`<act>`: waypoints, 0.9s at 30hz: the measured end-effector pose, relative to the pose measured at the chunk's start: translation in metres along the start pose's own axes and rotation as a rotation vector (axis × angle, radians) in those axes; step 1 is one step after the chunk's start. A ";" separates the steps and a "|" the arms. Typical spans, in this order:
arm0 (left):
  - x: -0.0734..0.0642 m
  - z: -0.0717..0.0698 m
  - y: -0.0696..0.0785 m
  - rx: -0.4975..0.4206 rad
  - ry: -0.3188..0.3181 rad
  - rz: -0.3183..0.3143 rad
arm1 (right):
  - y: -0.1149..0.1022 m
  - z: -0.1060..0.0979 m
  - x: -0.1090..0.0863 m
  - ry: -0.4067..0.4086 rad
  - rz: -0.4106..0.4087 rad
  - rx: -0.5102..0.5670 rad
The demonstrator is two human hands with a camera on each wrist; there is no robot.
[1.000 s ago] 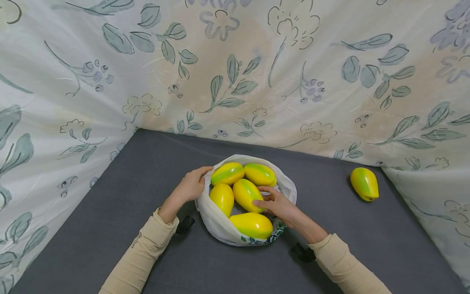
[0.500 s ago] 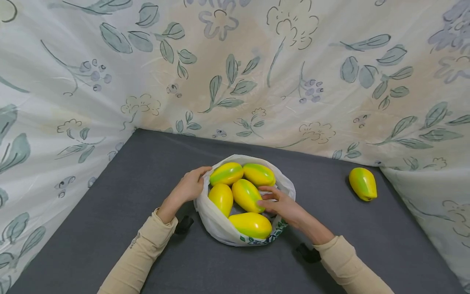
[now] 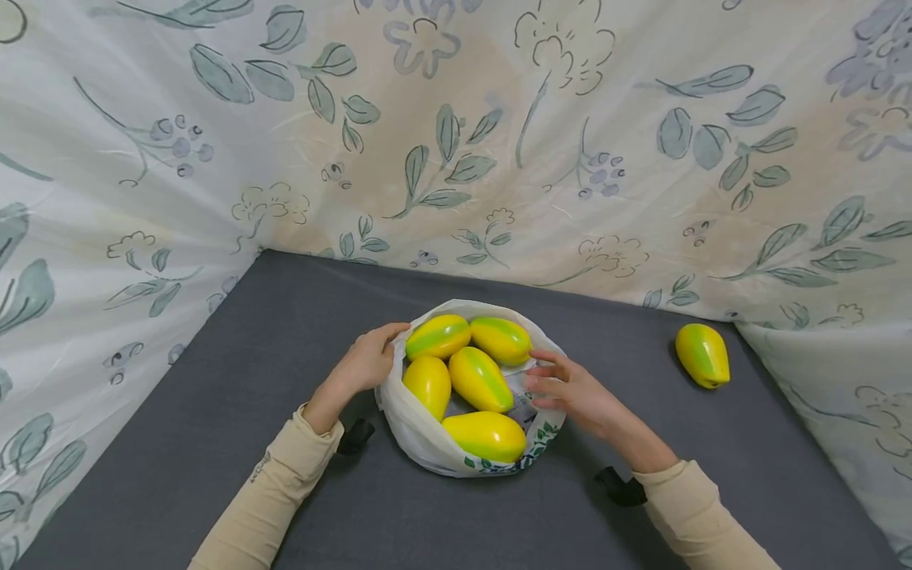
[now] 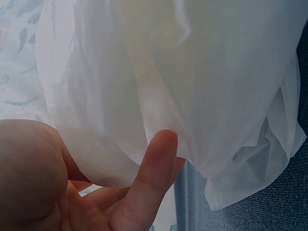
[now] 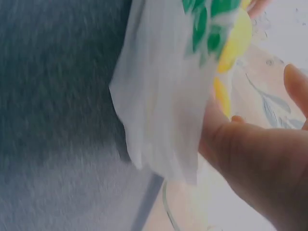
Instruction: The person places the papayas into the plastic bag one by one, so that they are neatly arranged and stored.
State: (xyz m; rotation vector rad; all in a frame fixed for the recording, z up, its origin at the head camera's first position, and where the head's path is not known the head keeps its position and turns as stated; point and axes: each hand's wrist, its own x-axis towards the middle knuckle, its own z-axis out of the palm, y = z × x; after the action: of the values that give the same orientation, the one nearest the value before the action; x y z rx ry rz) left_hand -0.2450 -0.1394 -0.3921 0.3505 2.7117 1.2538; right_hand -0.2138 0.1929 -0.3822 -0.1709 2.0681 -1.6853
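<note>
A white plastic bag (image 3: 420, 435) with a green leaf print sits on the dark table, its mouth spread wide. Inside lie several yellow-green papayas (image 3: 480, 380). My left hand (image 3: 369, 360) pinches the bag's left rim, and its thumb (image 4: 159, 154) lies against the plastic in the left wrist view. Over the right rim is my right hand (image 3: 577, 392), fingers spread and holding nothing, fingertips just inside the mouth. In the right wrist view the bag's wall (image 5: 163, 96) partly hides that hand. Another papaya (image 3: 702, 355) rests on the table at the far right.
Dark grey cloth (image 3: 306, 317) covers the table. A floral curtain (image 3: 456, 142) hangs behind it and along both sides. Dark wrist devices (image 3: 620, 487) sit under both wrists.
My right hand has let go of the middle papaya in the bag and drawn back to the right, toward the rim. The left hand stays at the left rim.
</note>
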 end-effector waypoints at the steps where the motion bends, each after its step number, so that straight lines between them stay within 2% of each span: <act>1: 0.000 0.000 0.000 0.000 0.001 0.001 | -0.001 -0.003 -0.001 -0.001 -0.002 0.008; 10: -0.001 0.000 0.000 0.000 0.008 0.019 | -0.004 -0.024 -0.007 0.080 -0.025 -0.048; 27: 0.000 0.002 -0.002 -0.005 0.008 0.023 | -0.001 -0.059 -0.018 0.197 -0.011 -0.061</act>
State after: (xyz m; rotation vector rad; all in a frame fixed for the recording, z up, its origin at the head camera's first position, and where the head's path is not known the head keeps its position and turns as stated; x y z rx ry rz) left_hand -0.2450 -0.1395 -0.3947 0.3778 2.7184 1.2699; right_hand -0.2234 0.2525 -0.3678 -0.0360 2.2670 -1.7062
